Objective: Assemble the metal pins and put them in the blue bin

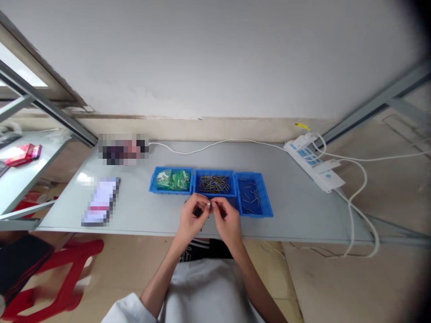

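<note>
My left hand (193, 216) and my right hand (228, 219) meet just in front of the middle blue bin (216, 194), fingertips pinched together. Between them shows a small whitish piece (208, 204), too small to name and mostly covered by the fingers. In the middle bin lies a heap of thin metal pins (213, 184). The left blue bin (171, 192) has small white and clear pieces (164, 176) on something green. Several loose pins (255, 197) are scattered in the right blue bin (264, 195). A dark thing under my hands is largely hidden.
A blurred-out phone-like slab (101, 202) lies on the grey table (141, 217) at left, with another blurred item (123, 150) behind it. A white power strip (314, 163) with cables stands at right. A red stool (63, 269) is at lower left.
</note>
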Tool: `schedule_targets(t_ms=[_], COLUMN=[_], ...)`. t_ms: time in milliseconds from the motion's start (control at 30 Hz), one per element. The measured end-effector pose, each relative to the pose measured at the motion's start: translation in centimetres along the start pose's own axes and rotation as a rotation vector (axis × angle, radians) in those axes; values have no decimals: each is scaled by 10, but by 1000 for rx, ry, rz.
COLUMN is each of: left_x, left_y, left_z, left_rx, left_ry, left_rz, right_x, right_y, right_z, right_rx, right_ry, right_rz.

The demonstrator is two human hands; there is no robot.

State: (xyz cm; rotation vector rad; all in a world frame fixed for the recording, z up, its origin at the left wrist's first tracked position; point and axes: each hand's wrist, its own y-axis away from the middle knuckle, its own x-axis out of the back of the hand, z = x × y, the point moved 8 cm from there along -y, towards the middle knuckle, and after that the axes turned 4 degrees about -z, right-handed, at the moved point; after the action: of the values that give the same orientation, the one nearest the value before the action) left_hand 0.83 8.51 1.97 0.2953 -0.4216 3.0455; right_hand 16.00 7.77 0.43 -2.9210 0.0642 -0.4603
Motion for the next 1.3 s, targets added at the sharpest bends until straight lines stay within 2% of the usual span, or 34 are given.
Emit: schedule_targets(t_ms=[233, 633, 1067, 1300], left_x=[1, 3, 3, 1], left_y=[-1, 3, 3, 2], left_z=[3, -7, -3, -4], left_rx=[-48, 57, 36, 61], left_ry=[38, 75, 95, 42], left_rz=[-3, 33, 31, -1], right_x=[-1, 2, 2, 8], right_y=[0, -1, -1, 8], right_z=[2, -4, -3, -15], right_rx=[-18, -4, -13, 102], right_ry=[-18, -58, -51, -16], right_rz=[-1, 13, 9, 91])
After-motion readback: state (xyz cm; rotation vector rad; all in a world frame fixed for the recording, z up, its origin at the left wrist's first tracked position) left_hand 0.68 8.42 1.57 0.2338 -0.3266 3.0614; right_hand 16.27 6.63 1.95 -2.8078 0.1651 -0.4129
